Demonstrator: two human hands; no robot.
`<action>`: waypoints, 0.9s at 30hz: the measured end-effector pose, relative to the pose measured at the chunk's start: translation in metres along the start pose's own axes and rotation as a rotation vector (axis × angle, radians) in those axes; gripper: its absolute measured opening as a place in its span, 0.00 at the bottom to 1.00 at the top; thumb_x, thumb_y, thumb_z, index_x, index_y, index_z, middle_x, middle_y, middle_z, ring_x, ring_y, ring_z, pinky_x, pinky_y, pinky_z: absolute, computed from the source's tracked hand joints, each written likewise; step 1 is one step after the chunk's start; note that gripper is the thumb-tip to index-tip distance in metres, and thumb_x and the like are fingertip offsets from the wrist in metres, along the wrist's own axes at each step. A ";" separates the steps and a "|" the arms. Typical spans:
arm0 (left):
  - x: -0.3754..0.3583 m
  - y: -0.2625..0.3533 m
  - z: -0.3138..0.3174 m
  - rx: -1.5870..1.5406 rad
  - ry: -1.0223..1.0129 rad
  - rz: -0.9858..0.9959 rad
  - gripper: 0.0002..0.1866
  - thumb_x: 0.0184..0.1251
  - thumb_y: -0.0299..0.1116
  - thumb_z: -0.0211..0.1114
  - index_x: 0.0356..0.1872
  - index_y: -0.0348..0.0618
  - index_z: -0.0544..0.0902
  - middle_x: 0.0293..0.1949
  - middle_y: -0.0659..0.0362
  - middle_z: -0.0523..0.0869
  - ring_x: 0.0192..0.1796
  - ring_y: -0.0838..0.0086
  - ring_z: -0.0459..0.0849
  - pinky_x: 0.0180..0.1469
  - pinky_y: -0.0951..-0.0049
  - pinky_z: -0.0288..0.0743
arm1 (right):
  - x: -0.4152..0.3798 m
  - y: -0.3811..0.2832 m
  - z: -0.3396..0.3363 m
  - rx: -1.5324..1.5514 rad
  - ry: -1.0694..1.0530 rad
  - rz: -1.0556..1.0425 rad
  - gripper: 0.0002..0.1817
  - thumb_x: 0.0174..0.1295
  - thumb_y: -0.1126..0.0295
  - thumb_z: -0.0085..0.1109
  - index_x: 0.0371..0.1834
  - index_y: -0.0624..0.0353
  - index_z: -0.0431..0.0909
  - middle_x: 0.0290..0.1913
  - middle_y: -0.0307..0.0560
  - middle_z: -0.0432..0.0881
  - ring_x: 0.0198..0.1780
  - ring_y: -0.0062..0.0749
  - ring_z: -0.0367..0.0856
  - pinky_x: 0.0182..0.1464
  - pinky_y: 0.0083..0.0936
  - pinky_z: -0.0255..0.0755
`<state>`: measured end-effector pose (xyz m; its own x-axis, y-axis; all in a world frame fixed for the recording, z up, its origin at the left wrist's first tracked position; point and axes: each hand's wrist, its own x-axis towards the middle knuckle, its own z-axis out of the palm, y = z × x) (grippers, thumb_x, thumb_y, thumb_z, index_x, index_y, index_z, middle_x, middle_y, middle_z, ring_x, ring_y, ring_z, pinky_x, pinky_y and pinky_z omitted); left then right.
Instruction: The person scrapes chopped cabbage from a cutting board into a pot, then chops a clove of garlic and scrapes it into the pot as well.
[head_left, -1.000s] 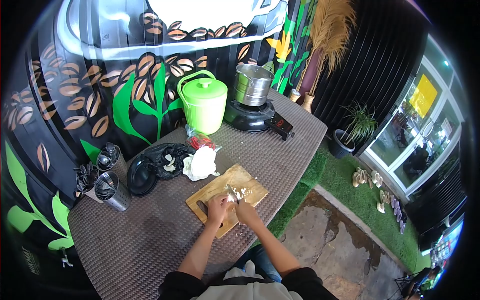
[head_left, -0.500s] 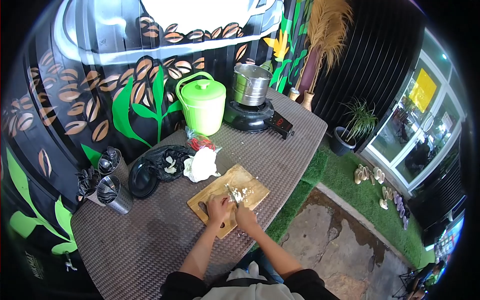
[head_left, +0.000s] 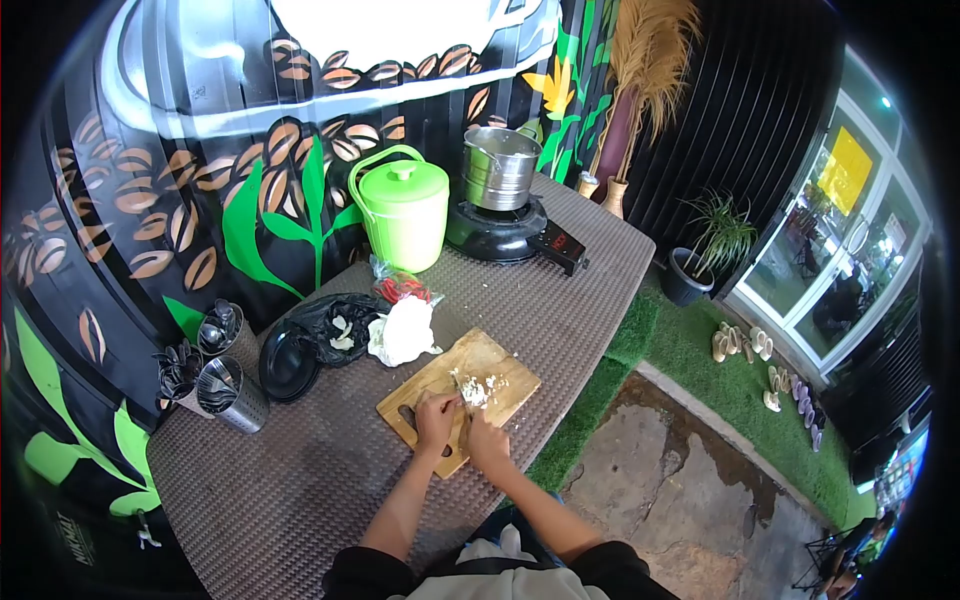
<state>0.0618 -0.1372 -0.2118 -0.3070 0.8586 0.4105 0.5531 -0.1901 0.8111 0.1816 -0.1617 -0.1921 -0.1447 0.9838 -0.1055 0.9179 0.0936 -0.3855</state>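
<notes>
On the wooden cutting board (head_left: 500,355) lies a heap of finely chopped pale white pieces (head_left: 482,388). My right hand (head_left: 488,442) is closed around the handle of a knife (head_left: 467,393), whose short blade points away from me into the heap. Just left of the blade, my left hand (head_left: 434,418) rests over the board with its fingers curled and pressed together. Whatever may be under those fingertips is hidden or too small to name.
Behind the board are a crumpled white bag (head_left: 403,332), a black plastic bag (head_left: 343,325) with pale peelings, and a bag of red chilies (head_left: 405,287). Metal cutlery cups (head_left: 232,395) stand left. A lime-green bucket (head_left: 405,215) and a pot (head_left: 500,170) on a stove (head_left: 497,232) stand farther back.
Both hands stay at the board, and the knife has shifted only slightly among the chopped pieces. The whole view has tilted a little.
</notes>
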 end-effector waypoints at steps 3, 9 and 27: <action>-0.002 -0.003 0.000 0.019 -0.017 0.003 0.07 0.54 0.25 0.67 0.35 0.41 0.87 0.25 0.51 0.81 0.29 0.62 0.80 0.34 0.66 0.74 | 0.021 0.009 -0.026 0.022 -0.013 -0.108 0.17 0.67 0.62 0.43 0.46 0.67 0.66 0.30 0.65 0.82 0.33 0.58 0.83 0.38 0.47 0.77; -0.002 -0.011 0.005 -0.047 -0.003 -0.061 0.06 0.54 0.27 0.69 0.33 0.42 0.88 0.25 0.51 0.81 0.28 0.62 0.81 0.32 0.68 0.74 | 0.003 -0.003 -0.046 0.108 -0.145 -0.046 0.22 0.69 0.56 0.40 0.46 0.70 0.69 0.39 0.68 0.81 0.40 0.62 0.81 0.40 0.48 0.75; 0.001 -0.020 -0.008 -0.341 -0.228 -0.201 0.10 0.57 0.17 0.63 0.41 0.29 0.83 0.34 0.51 0.87 0.37 0.73 0.86 0.41 0.77 0.81 | -0.002 0.001 -0.034 0.046 -0.034 -0.121 0.21 0.66 0.58 0.45 0.46 0.69 0.69 0.32 0.67 0.82 0.34 0.58 0.83 0.38 0.48 0.76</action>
<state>0.0444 -0.1362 -0.2241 -0.1828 0.9701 0.1600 0.2016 -0.1223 0.9718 0.1957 -0.1587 -0.1614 -0.2666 0.9599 -0.0867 0.8752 0.2035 -0.4389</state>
